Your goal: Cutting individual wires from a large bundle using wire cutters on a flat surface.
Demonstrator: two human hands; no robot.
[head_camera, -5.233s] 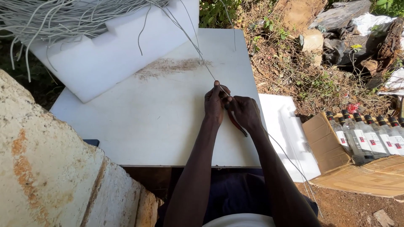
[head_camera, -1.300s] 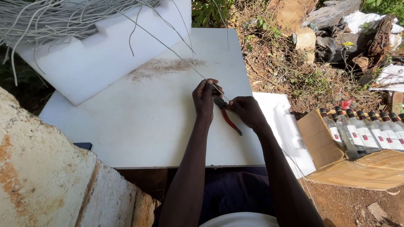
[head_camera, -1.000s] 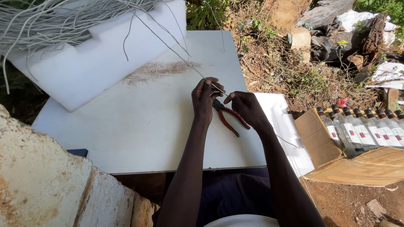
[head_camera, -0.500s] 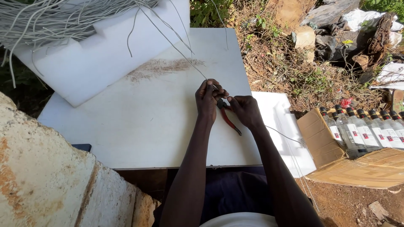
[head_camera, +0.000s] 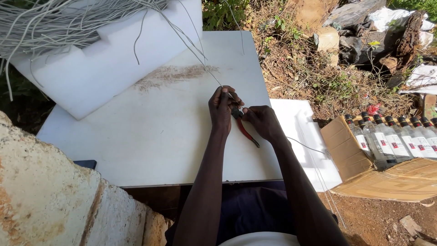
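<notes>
Left fingers (head_camera: pixel 221 101) pinch thin grey wire (head_camera: pixel 200 57) | right fingers (head_camera: pixel 253 114) grip pliers (head_camera: pixel 243 127) — red-handled

wire bundle (head_camera: pixel 54 23) lies on foam block (head_camera: pixel 104 68) behind the table (head_camera: pixel 150 136); box of bottles (head_camera: pixel 391 150) stands right.

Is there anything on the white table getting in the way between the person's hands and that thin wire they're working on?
Nothing visible does. The left hand already pinches the thin wire, and the right hand holds the red-handled pliers at the same spot. The white table around them shows only a brownish smear, off to the side.
</notes>
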